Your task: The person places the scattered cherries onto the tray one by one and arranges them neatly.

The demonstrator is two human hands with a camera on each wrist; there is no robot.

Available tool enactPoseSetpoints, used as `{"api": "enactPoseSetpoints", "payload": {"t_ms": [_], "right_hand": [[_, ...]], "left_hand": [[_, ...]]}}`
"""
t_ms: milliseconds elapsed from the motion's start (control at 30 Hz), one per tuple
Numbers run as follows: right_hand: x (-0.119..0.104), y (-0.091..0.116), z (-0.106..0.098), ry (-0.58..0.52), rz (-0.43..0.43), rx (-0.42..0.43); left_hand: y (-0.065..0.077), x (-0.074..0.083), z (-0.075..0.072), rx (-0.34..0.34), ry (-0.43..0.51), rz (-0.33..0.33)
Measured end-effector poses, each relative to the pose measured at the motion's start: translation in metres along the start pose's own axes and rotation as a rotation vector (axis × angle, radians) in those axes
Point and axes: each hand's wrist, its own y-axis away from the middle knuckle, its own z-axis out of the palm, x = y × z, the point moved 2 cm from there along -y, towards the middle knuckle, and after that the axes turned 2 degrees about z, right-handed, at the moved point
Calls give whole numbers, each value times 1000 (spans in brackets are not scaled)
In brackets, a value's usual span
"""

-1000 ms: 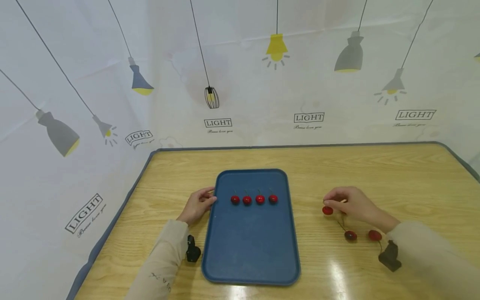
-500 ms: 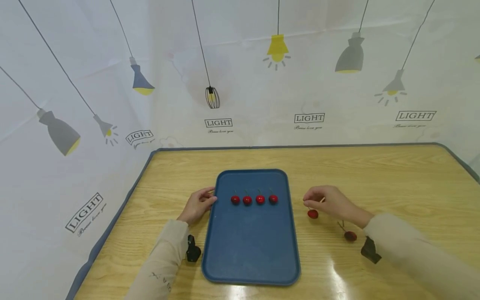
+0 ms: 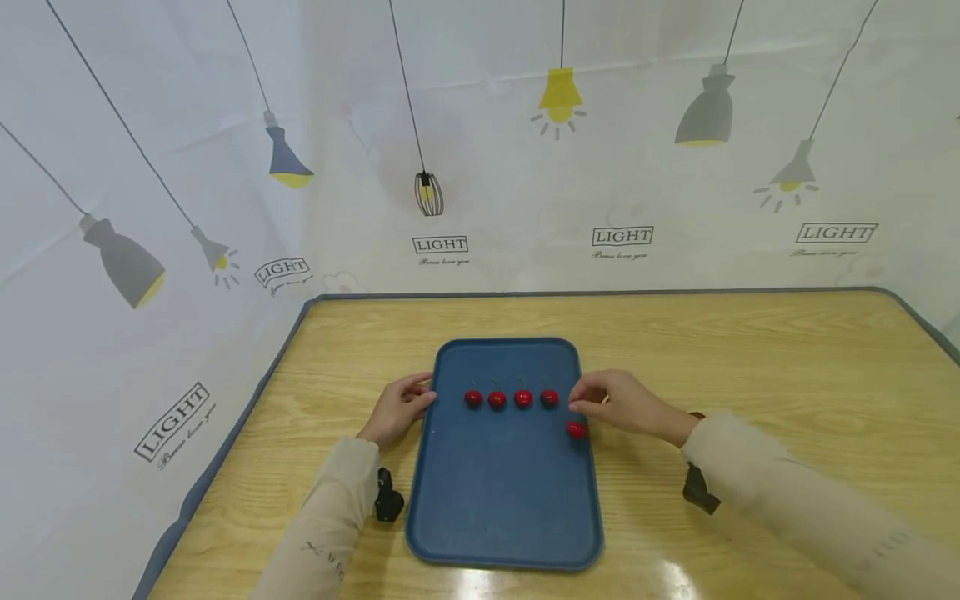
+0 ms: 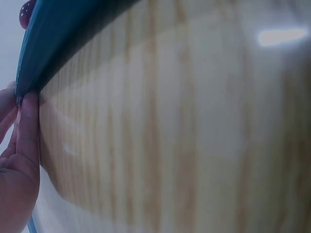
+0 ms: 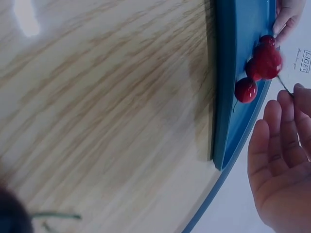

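My right hand [image 3: 622,404] pinches the thin stem of a red cherry [image 3: 576,430] between thumb and fingertips. That cherry hangs over the right rim of the blue tray [image 3: 502,492]; the right wrist view shows it as a blurred cherry [image 5: 268,61] below the fingertips. A row of several cherries [image 3: 497,400] with stems upward lies across the upper part of the tray. At the tray's left edge, my left hand [image 3: 397,410] holds the rim between thumb and fingers, which the left wrist view shows close up on the tray edge [image 4: 34,53].
Another cherry [image 3: 697,416] peeks out behind the right wrist on the wooden table [image 3: 810,358]. In the right wrist view a dark, blurred cherry [image 5: 12,213] lies close to the camera. A lamp-printed white sheet [image 3: 510,167] stands behind the table.
My right hand has carried the cherry leftward from the bare table to over the tray's right rim. The left hand and the row of cherries have stayed in place.
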Motion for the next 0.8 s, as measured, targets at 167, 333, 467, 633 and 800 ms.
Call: {"api": "enactPoseSetpoints", "payload": {"t_ms": [167, 333, 467, 633, 800], "right_hand": [[-2, -7, 7, -42, 18, -8], [0, -14, 16, -103, 73, -27], [4, -17, 23, -159, 145, -56], [6, -19, 29, -210, 200, -66], [4, -21, 33, -249, 212, -70]], "left_hand": [[-1, 0, 0, -4, 2, 7], [0, 1, 0, -4, -4, 13], [1, 0, 1, -6, -2, 12], [0, -1, 0, -10, -1, 14], [0, 0, 0, -11, -1, 18]]}}
